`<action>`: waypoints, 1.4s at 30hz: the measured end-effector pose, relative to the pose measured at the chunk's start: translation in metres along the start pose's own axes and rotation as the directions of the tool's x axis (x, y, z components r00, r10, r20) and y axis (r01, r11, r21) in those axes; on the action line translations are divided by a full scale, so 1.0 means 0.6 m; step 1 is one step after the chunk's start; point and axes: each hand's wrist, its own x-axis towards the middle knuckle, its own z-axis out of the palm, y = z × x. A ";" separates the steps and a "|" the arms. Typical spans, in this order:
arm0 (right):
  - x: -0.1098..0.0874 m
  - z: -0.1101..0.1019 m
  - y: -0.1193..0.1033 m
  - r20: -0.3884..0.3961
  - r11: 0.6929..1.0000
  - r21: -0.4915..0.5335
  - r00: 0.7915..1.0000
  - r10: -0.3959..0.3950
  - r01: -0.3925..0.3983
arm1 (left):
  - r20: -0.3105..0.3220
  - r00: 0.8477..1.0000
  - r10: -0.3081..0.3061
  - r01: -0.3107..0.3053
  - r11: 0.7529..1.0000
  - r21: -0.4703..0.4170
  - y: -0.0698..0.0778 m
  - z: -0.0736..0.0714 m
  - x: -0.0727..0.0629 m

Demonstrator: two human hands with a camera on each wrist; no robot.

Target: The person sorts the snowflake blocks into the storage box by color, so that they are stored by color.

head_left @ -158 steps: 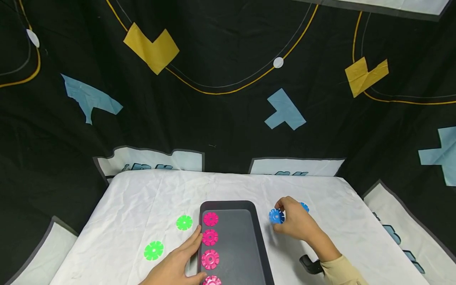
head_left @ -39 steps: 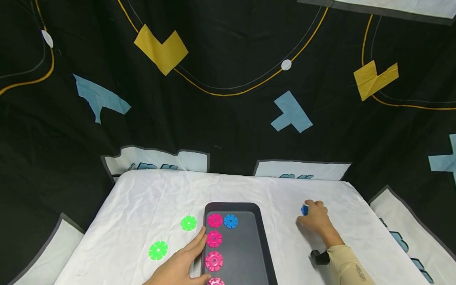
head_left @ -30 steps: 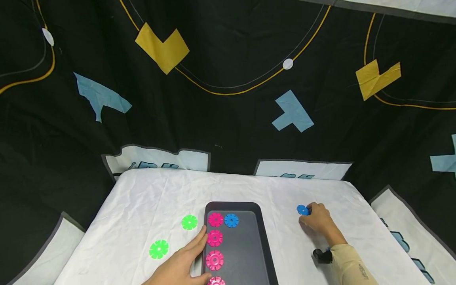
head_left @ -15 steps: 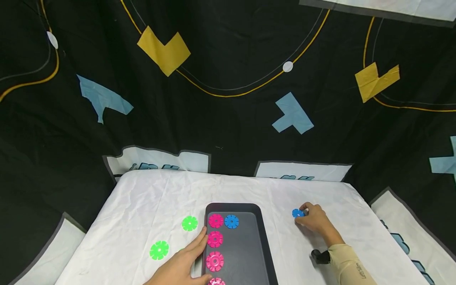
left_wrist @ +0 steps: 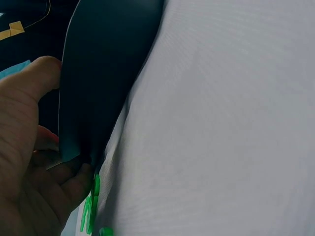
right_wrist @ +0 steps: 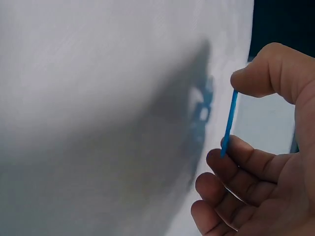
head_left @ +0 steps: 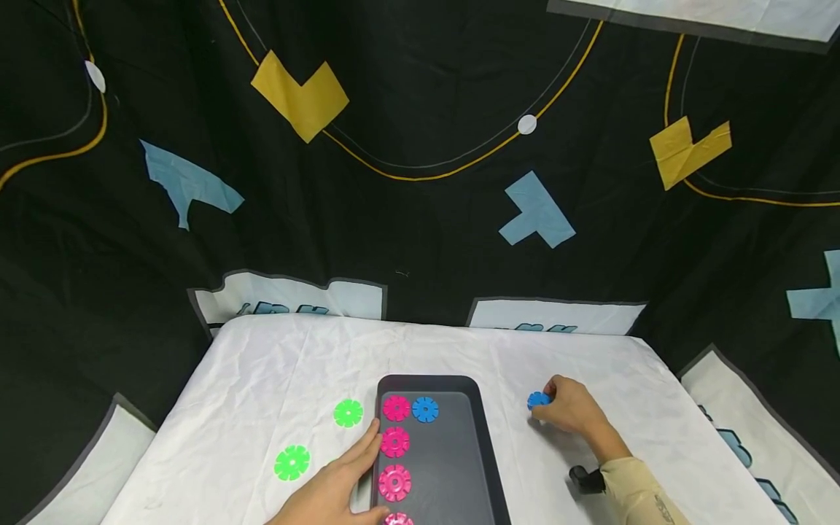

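My right hand pinches a blue notched interlocking disc between thumb and fingertips, to the right of the tray. In the right wrist view this disc is edge-on, raised off the cloth, its shadow beside it. My left hand rests along the left rim of the dark grey tray, fingers extended and thumb over the rim. Inside, several pink discs run in a column down the left side, the nearest cut off by the frame. One blue disc lies right of the farthest pink one.
Two green discs lie on the white cloth left of the tray. A black wrist camera juts from the right wrist. Behind the table hangs a black printed curtain with yellow and light blue patches.
The blue disc held earliest now lies in the tray. My right hand has picked up the other blue disc and carried it left, toward the tray. My left hand stays at the rim.
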 end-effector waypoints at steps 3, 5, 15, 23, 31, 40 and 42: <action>-0.002 -0.003 -0.018 -0.034 0.998 -0.003 0.998 -0.059 0.059 | -0.004 1.000 0.001 -0.001 1.000 0.002 0.000 0.000 -0.001; -0.005 -0.006 -0.032 -0.058 0.995 -0.002 0.994 -0.096 0.096 | -0.007 1.000 0.001 -0.001 1.000 0.003 0.000 0.001 -0.001; -0.032 -0.024 -0.104 -0.093 0.975 -0.003 0.971 -0.220 0.221 | -0.015 1.000 -0.007 0.007 1.000 0.010 0.003 -0.002 -0.001; -0.054 -0.030 -0.153 -0.113 0.958 -0.035 0.951 -0.286 0.284 | -0.014 1.000 -0.012 0.012 1.000 0.011 0.002 0.000 -0.001; -0.067 -0.029 -0.180 -0.097 0.943 -0.052 0.938 -0.333 0.329 | -0.010 1.000 -0.015 0.015 1.000 0.008 0.003 0.000 -0.001; -0.086 -0.027 -0.206 -0.088 0.925 -0.070 0.922 -0.378 0.373 | -0.011 1.000 -0.013 0.013 1.000 0.005 0.003 -0.001 -0.001; -0.088 -0.027 -0.211 -0.086 0.920 -0.083 0.916 -0.391 0.384 | -0.012 1.000 -0.008 0.008 1.000 0.006 0.003 0.000 -0.001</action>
